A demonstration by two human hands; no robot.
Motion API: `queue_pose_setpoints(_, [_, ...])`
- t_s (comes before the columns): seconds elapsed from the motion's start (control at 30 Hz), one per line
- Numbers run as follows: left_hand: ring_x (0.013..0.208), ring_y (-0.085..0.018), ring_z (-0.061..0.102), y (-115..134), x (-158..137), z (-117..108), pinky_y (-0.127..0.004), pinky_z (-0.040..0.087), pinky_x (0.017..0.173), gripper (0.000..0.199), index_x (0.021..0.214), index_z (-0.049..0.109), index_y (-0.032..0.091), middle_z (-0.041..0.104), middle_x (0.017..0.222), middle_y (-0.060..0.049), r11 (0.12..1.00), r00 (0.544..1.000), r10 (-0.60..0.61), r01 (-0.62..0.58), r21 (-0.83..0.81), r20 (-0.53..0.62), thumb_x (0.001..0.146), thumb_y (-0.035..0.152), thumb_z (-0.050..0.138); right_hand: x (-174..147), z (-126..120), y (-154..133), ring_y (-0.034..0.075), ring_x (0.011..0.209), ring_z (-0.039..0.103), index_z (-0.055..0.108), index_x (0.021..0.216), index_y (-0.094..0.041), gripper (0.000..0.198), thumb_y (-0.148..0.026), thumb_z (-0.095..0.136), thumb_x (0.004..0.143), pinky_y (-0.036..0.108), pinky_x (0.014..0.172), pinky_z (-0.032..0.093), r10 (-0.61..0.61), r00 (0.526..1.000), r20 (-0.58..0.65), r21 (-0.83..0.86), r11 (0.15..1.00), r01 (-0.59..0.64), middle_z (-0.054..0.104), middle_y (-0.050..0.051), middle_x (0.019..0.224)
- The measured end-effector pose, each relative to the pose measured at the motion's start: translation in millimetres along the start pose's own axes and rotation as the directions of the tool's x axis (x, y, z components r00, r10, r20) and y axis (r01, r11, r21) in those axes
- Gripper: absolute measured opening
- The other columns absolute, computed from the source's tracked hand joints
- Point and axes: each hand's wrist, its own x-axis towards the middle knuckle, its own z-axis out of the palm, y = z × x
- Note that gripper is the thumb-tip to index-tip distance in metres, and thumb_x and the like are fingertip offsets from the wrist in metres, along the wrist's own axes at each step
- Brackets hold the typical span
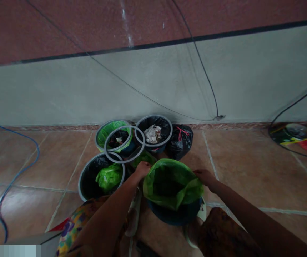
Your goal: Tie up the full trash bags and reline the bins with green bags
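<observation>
A green plastic bag (166, 194) lines a dark waste bin (176, 216) between my feet, its mouth spread wide and its edge standing above the bin. At the bag's left edge, my left hand (143, 169) has its fingers closed on the plastic. Across from it, my right hand (204, 176) pinches the right edge. A loose grey rim ring (124, 161) leans over the neighbouring bins, left of my left hand. The inside of the bag is dark, and most of the bin's upper part is hidden behind the plastic.
A black-lined bin (82, 189) holds a green bundle (110, 177). Behind it are a green-lined bin (97, 142) and a bin with crumpled paper (152, 134). A tied black bag (180, 142) sits by the wall. Blue cable (26, 166) crosses the floor at left.
</observation>
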Motion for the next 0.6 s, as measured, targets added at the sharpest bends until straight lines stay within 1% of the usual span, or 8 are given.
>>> queue_pose_setpoints(0.07, [0.078, -0.021, 0.066, -3, -12, -2, -0.026, 0.046, 0.069, 0.022, 0.068, 0.07, 0.015, 0.069, 0.071, -0.008, 0.998, 0.998, -0.039, 0.042, 0.05, -0.057, 0.082, 0.023, 0.055, -4, -6, -2, 0.015, 0.072, 0.067, 0.075, 0.086, -0.016, 0.028, -0.02, 0.047, 0.083, 0.021, 0.06, 0.049, -0.029, 0.999, 0.023, -0.111, 0.993, 0.032, 0.074, 0.007, 0.084])
queue_pose_setpoints(0.17, [0.087, -0.022, 0.067, -4, -31, -3, -0.027, 0.045, 0.074, 0.029, 0.075, 0.07, 0.015, 0.072, 0.085, -0.011, 0.99, 0.989, -0.078, 0.092, 0.109, -0.129, 0.089, 0.026, 0.047, -10, -15, -4, 0.016, 0.078, 0.067, 0.075, 0.084, -0.016, 0.029, -0.017, 0.046, 0.084, 0.022, 0.066, 0.047, -0.152, 0.988, 0.029, -0.371, 0.916, 0.152, 0.073, 0.008, 0.086])
queue_pose_setpoints(0.27, [0.092, -0.021, 0.067, -5, -49, -3, -0.026, 0.045, 0.078, 0.032, 0.083, 0.07, 0.016, 0.073, 0.095, -0.013, 0.979, 0.977, -0.061, 0.099, 0.18, -0.204, 0.093, 0.029, 0.043, -19, -22, -3, 0.019, 0.08, 0.067, 0.074, 0.089, -0.015, 0.027, -0.011, 0.05, 0.078, 0.024, 0.067, 0.047, -0.155, 0.985, 0.071, -0.513, 0.842, 0.169, 0.073, 0.009, 0.089])
queue_pose_setpoints(0.37, [0.094, -0.022, 0.067, -7, -65, -4, -0.026, 0.044, 0.078, 0.036, 0.089, 0.07, 0.014, 0.072, 0.099, -0.015, 0.976, 0.965, -0.056, 0.107, 0.191, -0.256, 0.095, 0.033, 0.04, -29, -26, -6, 0.022, 0.089, 0.066, 0.073, 0.098, -0.015, 0.033, -0.008, 0.051, 0.075, 0.027, 0.075, 0.048, -0.195, 0.981, 0.012, -0.545, 0.821, 0.17, 0.073, 0.012, 0.094])
queue_pose_setpoints(0.43, [0.095, -0.023, 0.067, -8, -74, -3, -0.027, 0.044, 0.077, 0.037, 0.093, 0.069, 0.014, 0.072, 0.099, -0.015, 0.98, 0.962, -0.07, 0.116, 0.164, -0.263, 0.095, 0.037, 0.041, -36, -27, -12, 0.023, 0.099, 0.065, 0.07, 0.106, -0.015, 0.036, -0.009, 0.052, 0.076, 0.029, 0.084, 0.047, -0.309, 0.951, -0.03, -0.505, 0.825, 0.253, 0.071, 0.012, 0.105])
queue_pose_setpoints(0.53, [0.093, -0.021, 0.067, -12, -87, 1, -0.024, 0.044, 0.073, 0.029, 0.098, 0.069, 0.013, 0.073, 0.099, -0.013, 0.989, 0.971, -0.068, 0.095, 0.113, -0.227, 0.091, 0.034, 0.051, -46, -24, -22, 0.02, 0.105, 0.062, 0.067, 0.111, -0.018, 0.035, -0.015, 0.052, 0.08, 0.028, 0.092, 0.045, -0.493, 0.869, 0.035, -0.417, 0.783, 0.461, 0.066, 0.01, 0.115])
queue_pose_setpoints(0.57, [0.091, -0.021, 0.068, -13, -90, 3, -0.024, 0.043, 0.071, 0.025, 0.098, 0.069, 0.013, 0.073, 0.098, -0.013, 0.991, 0.974, -0.068, 0.091, 0.098, -0.217, 0.089, 0.031, 0.054, -49, -22, -23, 0.02, 0.105, 0.061, 0.068, 0.107, -0.018, 0.031, -0.016, 0.052, 0.08, 0.027, 0.092, 0.045, -0.522, 0.85, 0.074, -0.406, 0.762, 0.504, 0.066, 0.01, 0.112])
queue_pose_setpoints(0.6, [0.089, -0.02, 0.068, -15, -94, 4, -0.023, 0.043, 0.069, 0.023, 0.098, 0.07, 0.013, 0.073, 0.097, -0.012, 0.992, 0.975, -0.073, 0.093, 0.088, -0.21, 0.087, 0.028, 0.056, -52, -21, -24, 0.02, 0.103, 0.061, 0.069, 0.1, -0.018, 0.026, -0.017, 0.052, 0.08, 0.027, 0.091, 0.045, -0.526, 0.844, 0.108, -0.412, 0.749, 0.519, 0.066, 0.009, 0.108])
